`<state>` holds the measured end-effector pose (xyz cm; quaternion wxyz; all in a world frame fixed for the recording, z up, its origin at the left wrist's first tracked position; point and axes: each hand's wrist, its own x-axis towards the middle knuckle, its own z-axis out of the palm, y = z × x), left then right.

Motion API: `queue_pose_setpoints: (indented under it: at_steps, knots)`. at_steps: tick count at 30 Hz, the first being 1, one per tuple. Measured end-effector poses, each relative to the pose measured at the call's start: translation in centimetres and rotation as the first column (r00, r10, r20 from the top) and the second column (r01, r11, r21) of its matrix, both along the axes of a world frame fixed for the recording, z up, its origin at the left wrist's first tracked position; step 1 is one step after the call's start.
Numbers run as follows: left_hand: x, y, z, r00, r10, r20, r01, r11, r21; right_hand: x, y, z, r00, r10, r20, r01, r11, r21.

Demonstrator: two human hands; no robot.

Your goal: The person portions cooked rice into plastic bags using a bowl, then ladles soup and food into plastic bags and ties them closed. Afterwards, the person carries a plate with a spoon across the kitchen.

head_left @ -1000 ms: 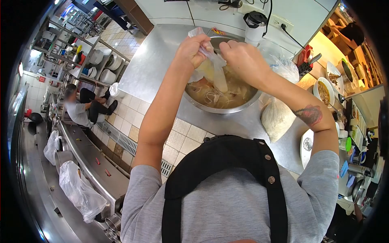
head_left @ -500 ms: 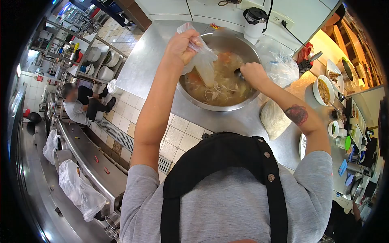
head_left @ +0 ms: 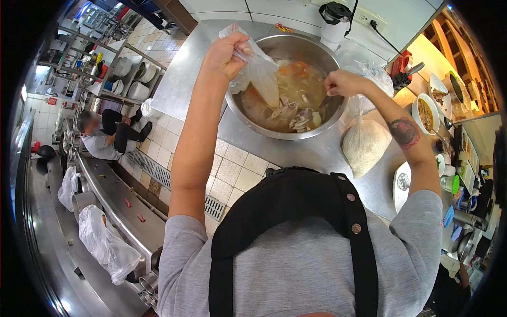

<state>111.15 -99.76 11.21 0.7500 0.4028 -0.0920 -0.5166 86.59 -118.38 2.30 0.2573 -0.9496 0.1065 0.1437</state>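
My left hand is closed around the gathered top of a clear plastic bag. The bag's lower part hangs inside a large steel bowl and holds cloudy liquid. The bowl contains soup with orange pieces, pale shreds and chunks of meat or vegetable. Over the bowl's right side, my right hand grips what looks like a ladle, its handle mostly hidden by the fingers and its head not clearly visible. Close to my right forearm, a tied plastic bag of pale contents rests on the steel table.
Behind my right hand lies a clear plastic bag. A white appliance with a dark lid stands by the wall. Bowls of food line the right counter. A person sits low at the left, near shelves.
My right hand has moved right and slightly up, toward the bowl's rim. Meat and vegetable chunks now show at the front of the soup. My left hand still holds the bag, slightly farther left.
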Motion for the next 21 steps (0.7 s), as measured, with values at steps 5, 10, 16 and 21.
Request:
queue_pose_setpoints:
  at_steps: [5,10,16,21]
  knots:
    - [-0.5,-0.2,-0.2,0.999,-0.029,0.028,0.029,0.999,0.014,0.0,-2.0,3.3,0.989,-0.128,-0.078,0.132,0.990,0.044]
    - [-1.8,-0.4,-0.2,0.995,-0.088,0.052,0.086,0.995,0.050,1.2,-2.2,9.7,0.980,-0.198,0.024,0.199,0.968,-0.152]
    - [-3.5,-1.4,-0.9,0.988,-0.130,0.083,0.127,0.991,0.049,4.1,-1.1,13.8,0.872,0.075,0.484,0.165,0.885,-0.435]
    - [-4.3,-1.6,-0.6,0.984,-0.156,0.089,0.156,0.988,0.009,5.1,8.1,14.6,0.857,0.058,0.512,0.252,0.819,-0.515]
